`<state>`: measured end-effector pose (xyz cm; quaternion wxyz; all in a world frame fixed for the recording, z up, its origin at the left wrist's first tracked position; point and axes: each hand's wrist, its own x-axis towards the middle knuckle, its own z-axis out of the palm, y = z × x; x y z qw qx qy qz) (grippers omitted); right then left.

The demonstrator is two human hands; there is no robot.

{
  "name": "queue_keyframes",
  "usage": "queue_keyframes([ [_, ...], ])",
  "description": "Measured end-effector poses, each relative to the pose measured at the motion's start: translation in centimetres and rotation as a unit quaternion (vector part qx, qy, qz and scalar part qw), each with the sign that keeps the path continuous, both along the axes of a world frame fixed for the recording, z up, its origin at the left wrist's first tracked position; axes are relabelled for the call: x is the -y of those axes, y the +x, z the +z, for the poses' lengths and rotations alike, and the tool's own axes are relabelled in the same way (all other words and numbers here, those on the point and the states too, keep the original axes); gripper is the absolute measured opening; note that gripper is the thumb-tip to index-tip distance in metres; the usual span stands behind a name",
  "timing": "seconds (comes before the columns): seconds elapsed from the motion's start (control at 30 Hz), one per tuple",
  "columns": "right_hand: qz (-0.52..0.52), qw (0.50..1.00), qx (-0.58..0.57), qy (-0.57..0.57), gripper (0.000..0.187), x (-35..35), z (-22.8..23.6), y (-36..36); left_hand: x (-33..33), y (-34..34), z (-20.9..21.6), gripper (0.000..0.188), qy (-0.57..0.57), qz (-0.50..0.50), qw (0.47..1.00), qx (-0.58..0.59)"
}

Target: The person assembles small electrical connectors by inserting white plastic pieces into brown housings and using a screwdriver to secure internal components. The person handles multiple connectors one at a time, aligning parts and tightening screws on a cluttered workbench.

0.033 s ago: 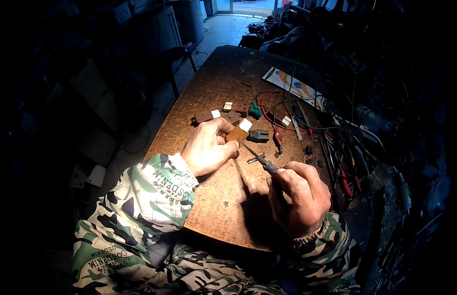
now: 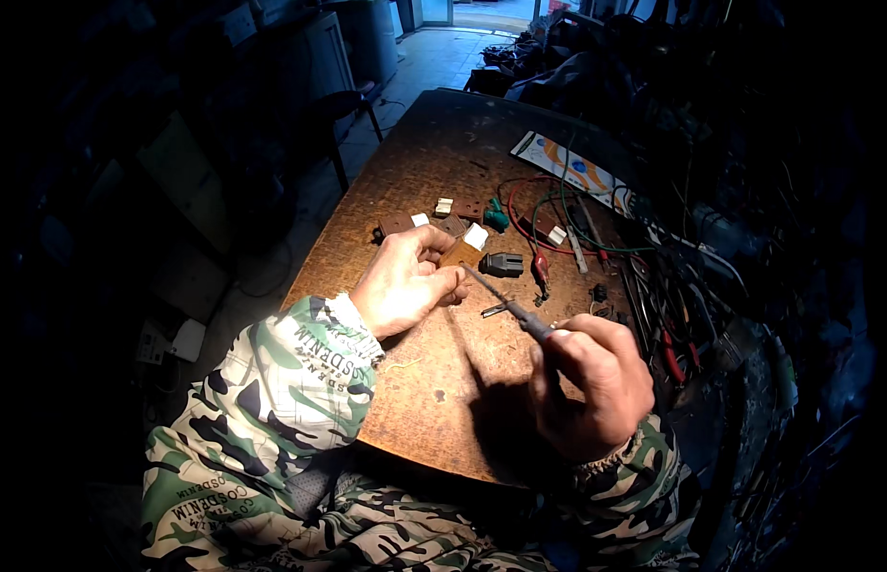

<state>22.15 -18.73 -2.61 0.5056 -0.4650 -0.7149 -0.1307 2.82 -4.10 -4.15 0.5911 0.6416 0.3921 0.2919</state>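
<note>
Between the thumb and fingers of my left hand is a small orange-brown block with a white piece at its far end. My right hand is closed around the dark handle of a screwdriver. The thin shaft slopes up and left, its tip at the near edge of the block beside my left thumb. Whether the tip touches the block I cannot tell. Just right of the block lies a black connector. Brown blocks with white pieces lie beyond my left fingers.
A green clip and a red clip with wires lie on the wooden table. A printed flat box rests at the far right. Tangled cables and red-handled pliers crowd the right edge. A dark stool stands beyond the left side.
My right hand and the screwdriver handle have shifted slightly to the right, and the shaft tip sits a little higher. My left hand still holds the block, almost unmoved.
</note>
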Motion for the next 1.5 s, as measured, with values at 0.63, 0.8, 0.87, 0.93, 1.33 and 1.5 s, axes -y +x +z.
queue_keyframes([
  [0.63,-0.227,0.961,-0.138,-0.082,0.022,-2.8,-1.7,8.0,-0.8,-0.3,0.4,0.045,-0.075,-0.036,0.995,0.057],
  [0.8,-0.215,0.958,-0.152,-0.111,0.021,-3.0,-2.4,8.6,-0.9,-0.4,0.1,0.045,-0.074,-0.031,0.995,0.059],
  [0.87,-0.23,0.957,-0.136,-0.115,0.021,-3.0,-2.2,8.6,-1.1,-0.6,0.2,0.042,-0.074,-0.044,0.994,0.067],
  [0.93,-0.232,0.957,-0.133,-0.114,0.021,-3.0,-2.3,8.7,-1.4,-0.6,0.1,0.041,-0.074,-0.051,0.993,0.071],
  [1.33,-0.234,0.957,-0.137,-0.107,0.019,-3.2,-1.9,8.8,-0.9,-1.2,0.9,0.041,-0.071,0.029,0.989,0.123],
  [1.5,-0.251,0.954,-0.123,-0.107,0.019,-3.2,-2.1,9.3,-1.4,-0.9,0.3,0.038,-0.059,0.032,0.99,0.123],
])
